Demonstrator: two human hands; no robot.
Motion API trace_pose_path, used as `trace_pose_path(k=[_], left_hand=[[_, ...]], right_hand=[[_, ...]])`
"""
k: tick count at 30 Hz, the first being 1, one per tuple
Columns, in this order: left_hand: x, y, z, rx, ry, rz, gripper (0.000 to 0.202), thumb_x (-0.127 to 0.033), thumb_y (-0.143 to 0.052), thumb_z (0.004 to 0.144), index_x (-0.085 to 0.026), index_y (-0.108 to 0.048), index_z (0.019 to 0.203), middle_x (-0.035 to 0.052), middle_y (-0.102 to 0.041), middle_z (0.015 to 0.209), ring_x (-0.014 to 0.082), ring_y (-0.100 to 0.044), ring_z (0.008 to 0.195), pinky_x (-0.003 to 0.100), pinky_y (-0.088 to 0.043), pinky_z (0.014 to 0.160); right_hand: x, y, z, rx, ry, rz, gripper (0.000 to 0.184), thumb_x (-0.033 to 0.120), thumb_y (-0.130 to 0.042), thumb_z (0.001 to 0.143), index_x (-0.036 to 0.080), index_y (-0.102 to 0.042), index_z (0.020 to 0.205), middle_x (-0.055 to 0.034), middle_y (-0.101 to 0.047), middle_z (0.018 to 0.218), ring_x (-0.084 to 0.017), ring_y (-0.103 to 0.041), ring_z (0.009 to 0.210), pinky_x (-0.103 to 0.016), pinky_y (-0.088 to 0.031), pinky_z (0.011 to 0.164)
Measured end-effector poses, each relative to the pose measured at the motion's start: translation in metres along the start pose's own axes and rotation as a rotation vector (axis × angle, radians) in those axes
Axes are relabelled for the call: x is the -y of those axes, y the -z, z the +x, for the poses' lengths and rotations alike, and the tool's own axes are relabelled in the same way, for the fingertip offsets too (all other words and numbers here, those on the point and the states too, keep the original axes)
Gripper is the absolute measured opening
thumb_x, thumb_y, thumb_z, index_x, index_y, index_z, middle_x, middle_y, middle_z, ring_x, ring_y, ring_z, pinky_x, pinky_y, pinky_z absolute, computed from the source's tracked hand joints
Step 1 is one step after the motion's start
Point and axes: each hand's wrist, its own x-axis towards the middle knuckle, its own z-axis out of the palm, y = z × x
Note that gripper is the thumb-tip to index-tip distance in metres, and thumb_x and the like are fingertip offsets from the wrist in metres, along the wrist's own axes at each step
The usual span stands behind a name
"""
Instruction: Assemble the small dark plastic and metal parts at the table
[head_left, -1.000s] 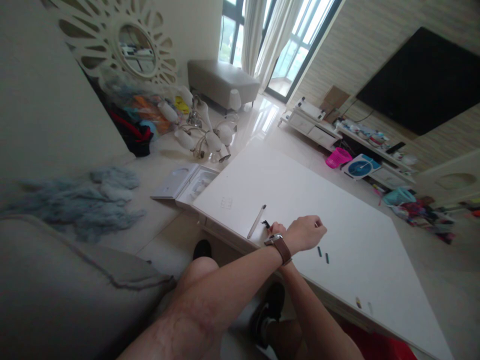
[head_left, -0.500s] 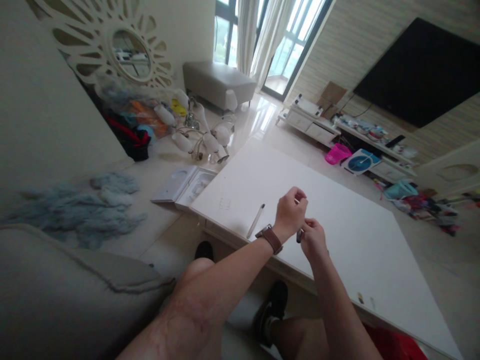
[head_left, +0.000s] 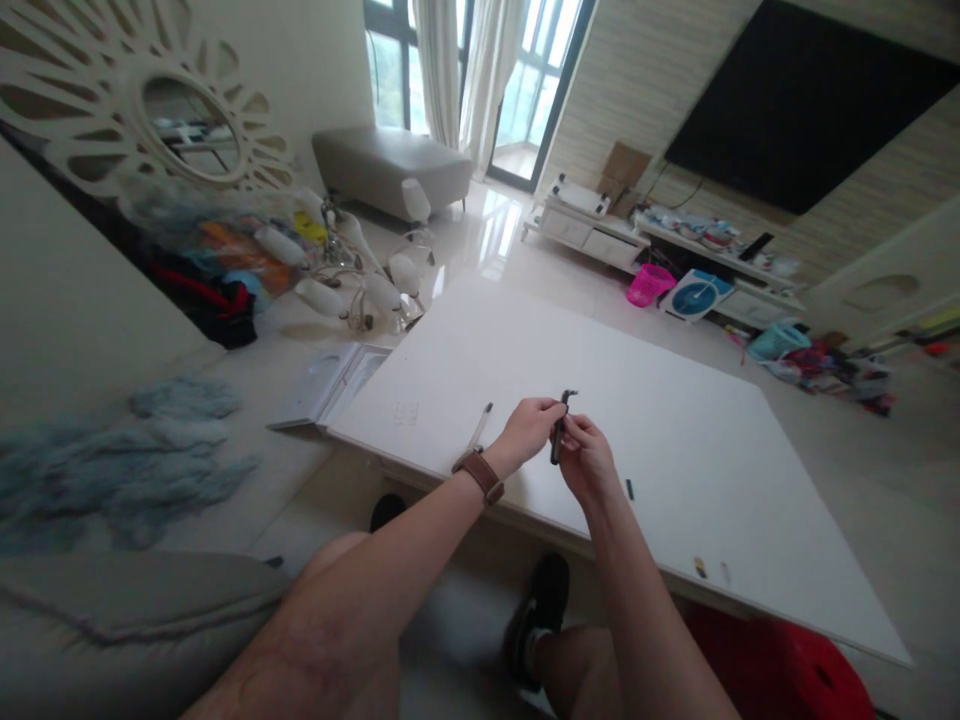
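Head view. The white rectangular worktop (head_left: pixel 675 430) serves as the reference. Above its near edge, towards the middle, the left hand (head_left: pixel 534 426) and the right hand (head_left: pixel 589 455) meet at a slim black piece with a hooked end (head_left: pixel 556 452). The left hand's grip is closed, thumb and fingertips pinching the piece just below the hook. The right hand's grip is also closed, its fingertips on the piece below the left's; exact finger contact is too small to confirm. The piece stands nearly upright, its hooked end uppermost.

A brown-strapped wristwatch (head_left: pixel 480 474) is worn on the left wrist. On the worktop, left of the hands, lies a slim pale stick with a dark tip (head_left: pixel 482 422), partly hidden by the wrist. Nearer the worktop's left corner is a small transparent gridded sheet (head_left: pixel 407 413). Right of the hands, near the worktop's front edge, lies a short dark strip (head_left: pixel 629 489). Beyond the worktop's left edge, an open white box (head_left: pixel 309 392) rests on the floor.
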Motion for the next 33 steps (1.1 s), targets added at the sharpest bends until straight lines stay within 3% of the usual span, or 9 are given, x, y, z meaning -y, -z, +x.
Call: trace_pose_path(k=[8, 16, 21, 25, 29, 33], left_hand=[[0.005, -0.004, -0.002, -0.031, 0.059, -0.102, 0.029, -0.041, -0.066, 0.079, -0.013, -0.071, 0.084, 0.0052, -0.068, 0.08, 0.0147, -0.058, 0.074, 0.028, -0.043, 0.071], [0.002, -0.015, -0.006, -0.099, 0.077, -0.231, 0.025, -0.038, -0.068, 0.081, -0.013, -0.066, 0.083, 0.0064, -0.067, 0.089, 0.015, -0.06, 0.084, 0.029, -0.047, 0.077], [0.002, -0.023, -0.008, -0.158, 0.106, -0.265, 0.017, -0.033, -0.059, 0.089, -0.017, -0.055, 0.085, 0.0008, -0.059, 0.073, 0.0107, -0.057, 0.062, 0.025, -0.048, 0.061], [0.005, -0.029, -0.007, -0.122, 0.109, -0.226, 0.017, -0.032, -0.054, 0.091, -0.018, -0.051, 0.082, -0.0043, -0.05, 0.063, 0.006, -0.041, 0.044, 0.018, -0.032, 0.043], [0.008, -0.028, -0.001, -0.059, 0.167, -0.193, 0.015, -0.031, -0.053, 0.088, -0.017, -0.057, 0.083, -0.0034, -0.05, 0.061, 0.0064, -0.041, 0.044, 0.018, -0.029, 0.042], [0.01, -0.023, 0.007, -0.075, 0.145, -0.205, 0.029, -0.038, -0.046, 0.089, -0.015, -0.063, 0.084, -0.0009, -0.053, 0.059, 0.0085, -0.043, 0.047, 0.02, -0.034, 0.046]], right_hand=[[0.004, 0.006, 0.001, -0.015, -0.049, -0.015, 0.023, 0.023, -0.088, 0.06, 0.018, -0.066, 0.063, 0.0002, -0.069, 0.066, -0.012, -0.063, 0.062, -0.025, -0.053, 0.061], [0.017, 0.009, -0.008, -0.19, -0.03, 0.016, 0.019, 0.015, -0.082, 0.06, 0.019, -0.064, 0.062, 0.0029, -0.068, 0.067, -0.011, -0.06, 0.068, -0.024, -0.045, 0.065], [0.018, 0.016, -0.013, -0.24, -0.036, 0.031, 0.017, 0.014, -0.081, 0.061, 0.019, -0.064, 0.065, 0.0044, -0.067, 0.066, -0.009, -0.058, 0.064, -0.022, -0.041, 0.059], [0.02, 0.018, -0.011, -0.263, -0.022, 0.044, 0.019, 0.013, -0.081, 0.062, 0.018, -0.064, 0.065, 0.0042, -0.065, 0.062, -0.007, -0.054, 0.056, -0.02, -0.04, 0.053], [0.023, 0.014, -0.004, -0.283, 0.006, 0.062, 0.02, 0.011, -0.082, 0.062, 0.017, -0.064, 0.066, 0.0017, -0.069, 0.066, -0.006, -0.055, 0.054, -0.018, -0.044, 0.05], [0.026, 0.01, 0.001, -0.286, 0.03, 0.067, 0.022, 0.014, -0.082, 0.065, 0.018, -0.06, 0.067, -0.0016, -0.075, 0.076, -0.007, -0.057, 0.053, -0.017, -0.047, 0.048]])
